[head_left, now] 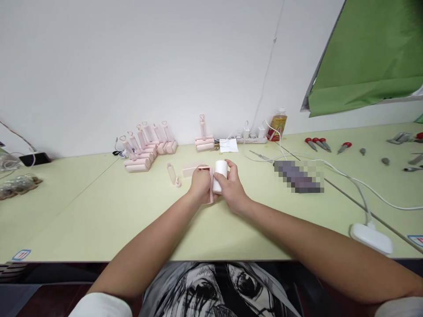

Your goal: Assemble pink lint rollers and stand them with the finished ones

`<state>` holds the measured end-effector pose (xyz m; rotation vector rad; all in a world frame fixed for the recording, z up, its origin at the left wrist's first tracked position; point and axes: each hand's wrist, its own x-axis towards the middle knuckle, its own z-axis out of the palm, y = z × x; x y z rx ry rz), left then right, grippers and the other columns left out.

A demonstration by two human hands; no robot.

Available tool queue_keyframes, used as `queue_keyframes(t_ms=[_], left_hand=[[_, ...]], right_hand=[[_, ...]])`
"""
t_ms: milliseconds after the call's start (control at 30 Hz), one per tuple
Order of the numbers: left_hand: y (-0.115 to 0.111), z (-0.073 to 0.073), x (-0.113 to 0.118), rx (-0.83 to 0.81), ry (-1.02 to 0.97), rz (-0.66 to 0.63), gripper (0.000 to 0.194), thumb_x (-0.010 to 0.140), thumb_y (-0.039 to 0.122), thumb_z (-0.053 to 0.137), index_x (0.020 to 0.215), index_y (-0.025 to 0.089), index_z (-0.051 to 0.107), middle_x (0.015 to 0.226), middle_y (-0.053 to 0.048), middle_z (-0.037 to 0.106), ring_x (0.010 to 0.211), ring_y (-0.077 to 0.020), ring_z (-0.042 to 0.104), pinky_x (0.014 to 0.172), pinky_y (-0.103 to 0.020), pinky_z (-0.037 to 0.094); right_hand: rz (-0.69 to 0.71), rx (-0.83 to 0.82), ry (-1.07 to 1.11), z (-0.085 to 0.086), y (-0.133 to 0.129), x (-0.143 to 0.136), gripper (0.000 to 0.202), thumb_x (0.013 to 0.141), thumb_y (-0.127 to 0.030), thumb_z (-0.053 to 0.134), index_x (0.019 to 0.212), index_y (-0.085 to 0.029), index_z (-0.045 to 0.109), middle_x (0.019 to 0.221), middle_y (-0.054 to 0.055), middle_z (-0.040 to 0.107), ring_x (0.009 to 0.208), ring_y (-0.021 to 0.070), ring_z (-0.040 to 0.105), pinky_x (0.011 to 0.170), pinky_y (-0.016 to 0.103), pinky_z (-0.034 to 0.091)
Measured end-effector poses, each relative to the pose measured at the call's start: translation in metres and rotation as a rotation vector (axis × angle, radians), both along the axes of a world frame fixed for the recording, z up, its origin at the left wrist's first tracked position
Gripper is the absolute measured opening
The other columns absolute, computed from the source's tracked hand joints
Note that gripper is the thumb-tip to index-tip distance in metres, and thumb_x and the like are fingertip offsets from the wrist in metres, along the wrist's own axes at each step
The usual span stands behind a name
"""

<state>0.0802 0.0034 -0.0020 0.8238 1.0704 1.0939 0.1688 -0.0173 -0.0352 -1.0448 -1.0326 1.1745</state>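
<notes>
Near the middle of the pale green table, my left hand (200,185) is closed on a thin pink shell (211,186), held upright. Beside it, my right hand (234,187) grips a white roll (220,169), thumb across its front. Roll and shell are side by side; whether they touch is hard to tell. Behind my left hand lies a flat pink piece (189,171), partly covered. A small clear tube (171,173) with a pink end piece (178,182) rests to the left.
Pink devices (137,165) stand in rows at the back left, another (205,143) at the back centre. A power strip (256,140), bottle (277,124), cables, white charger (372,238) and several red-ended tools (310,144) occupy the right.
</notes>
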Motion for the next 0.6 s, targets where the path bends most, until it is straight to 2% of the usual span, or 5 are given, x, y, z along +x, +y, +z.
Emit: queue_keyframes(t_ms=[133,267,467,600], left_hand=[[0.001,0.001,-0.005,-0.067,0.009,-0.079,0.024,0.062,0.012,0.054,0.085,0.018,0.053,0.055,-0.003,0.057,0.04,-0.0213,0.057,0.033,-0.027,0.039],[0.0,0.003,-0.009,-0.044,0.025,-0.137,0.018,0.065,0.016,0.056,0.083,0.017,0.056,0.057,-0.004,0.059,0.039,-0.0196,0.055,0.032,-0.026,0.039],[-0.004,0.004,-0.01,0.051,0.082,-0.185,0.013,0.076,0.018,0.051,0.088,0.016,0.056,0.061,-0.005,0.062,0.041,-0.0174,0.055,0.033,-0.026,0.038],[-0.005,0.004,-0.021,0.121,0.107,-0.333,0.015,0.081,0.02,0.055,0.095,0.015,0.053,0.073,-0.007,0.065,0.053,-0.0161,0.06,0.043,-0.026,0.047]], right_hand=[[0.006,0.025,-0.02,0.0,-0.001,0.0,0.066,0.077,-0.038,0.059,0.134,-0.034,0.026,0.103,0.003,0.055,0.078,0.0203,0.06,0.055,0.031,0.054],[0.016,0.083,-0.058,0.0,-0.001,0.001,0.067,0.076,-0.037,0.06,0.134,-0.033,0.027,0.107,0.004,0.054,0.08,0.0211,0.059,0.055,0.032,0.054],[0.07,0.067,-0.01,-0.002,0.002,0.002,0.066,0.077,-0.039,0.061,0.132,-0.035,0.026,0.101,0.003,0.055,0.065,0.0178,0.059,0.043,0.029,0.051],[0.083,0.047,0.055,0.001,0.002,0.008,0.063,0.076,-0.039,0.062,0.13,-0.035,0.029,0.094,0.0,0.057,0.059,0.0169,0.059,0.04,0.03,0.05]])
